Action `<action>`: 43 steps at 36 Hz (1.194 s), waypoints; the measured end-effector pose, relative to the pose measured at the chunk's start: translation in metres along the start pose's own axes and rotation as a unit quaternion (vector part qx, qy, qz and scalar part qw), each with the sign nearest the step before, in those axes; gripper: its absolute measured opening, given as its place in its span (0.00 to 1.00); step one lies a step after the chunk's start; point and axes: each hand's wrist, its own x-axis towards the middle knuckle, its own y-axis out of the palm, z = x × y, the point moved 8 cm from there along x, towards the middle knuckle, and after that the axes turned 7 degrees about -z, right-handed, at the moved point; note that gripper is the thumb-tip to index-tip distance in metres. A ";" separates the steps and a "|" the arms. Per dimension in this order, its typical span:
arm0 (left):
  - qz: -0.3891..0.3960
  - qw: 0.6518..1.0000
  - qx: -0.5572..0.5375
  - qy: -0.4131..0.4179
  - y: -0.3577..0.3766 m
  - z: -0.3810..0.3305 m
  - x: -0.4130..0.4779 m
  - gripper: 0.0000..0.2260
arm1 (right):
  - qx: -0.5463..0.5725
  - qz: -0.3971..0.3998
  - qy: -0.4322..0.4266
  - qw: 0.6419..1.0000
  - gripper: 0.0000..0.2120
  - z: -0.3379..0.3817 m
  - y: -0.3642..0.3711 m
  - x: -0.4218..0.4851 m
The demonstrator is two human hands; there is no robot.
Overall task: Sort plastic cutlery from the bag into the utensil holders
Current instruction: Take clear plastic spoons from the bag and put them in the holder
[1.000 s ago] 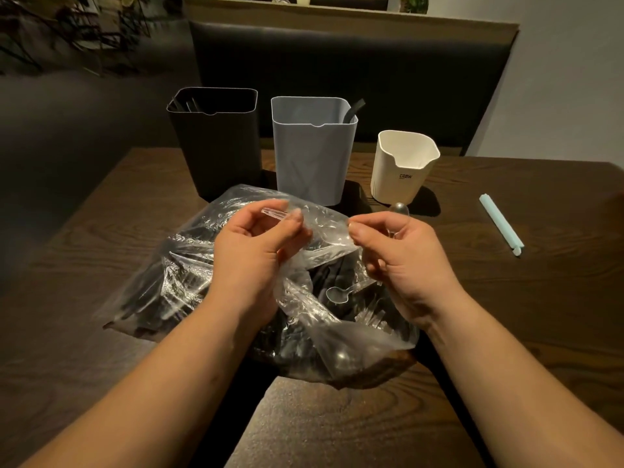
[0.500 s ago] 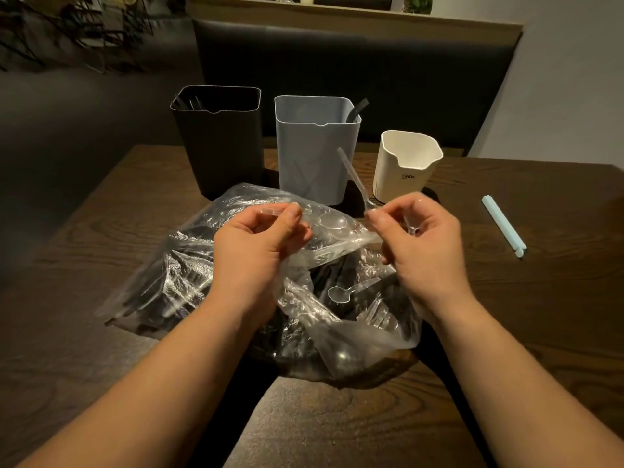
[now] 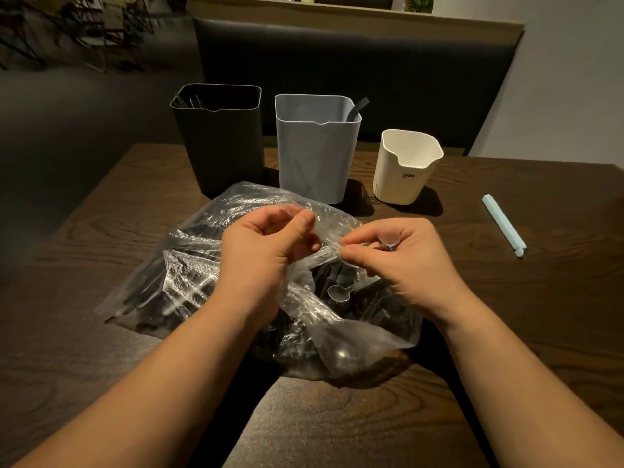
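- The clear plastic bag [image 3: 189, 265], full of mostly black cutlery, lies mid-frame on the dark wooden table [image 3: 540, 315].
- The left hand [image 3: 266, 251] has its fingers curled and pinches the bag's film at its mouth.
- The right hand [image 3: 401, 265], just beside it, pinches a small clear utensil [image 3: 388, 238].
- Above the bag, in a row, stand the black holder [image 3: 219, 140], the grey holder [image 3: 314, 153] and the white holder [image 3: 405, 170].
- A pale blue clip [image 3: 503, 224] lies at right.

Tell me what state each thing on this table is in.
Clear plastic bag, open, slumped, holding dark cutlery.
Tall black plastic holder, upright, few utensils inside.
Tall grey plastic holder, upright, one dark handle poking out.
Short white plastic holder, upright, contents unseen.
Pale blue plastic stick, lying flat.
Left hand, pinching a clear plastic utensil.
Right hand, holding a small clear plastic spoon.
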 end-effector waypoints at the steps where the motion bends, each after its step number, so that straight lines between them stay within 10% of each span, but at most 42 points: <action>1: -0.001 1.000 0.002 -0.001 0.000 0.001 0.000 0.08 | -0.007 0.003 0.002 1.000 0.07 -0.001 0.001 -0.001; 19: -0.063 0.998 -0.023 -0.009 -0.014 -0.001 0.003 0.09 | -0.052 0.023 -0.054 0.997 0.16 -0.005 0.002 -0.001; 43: 0.086 0.992 0.002 -0.094 0.017 0.015 -0.016 0.11 | -0.122 -0.144 -0.269 0.945 0.08 0.022 0.007 -0.013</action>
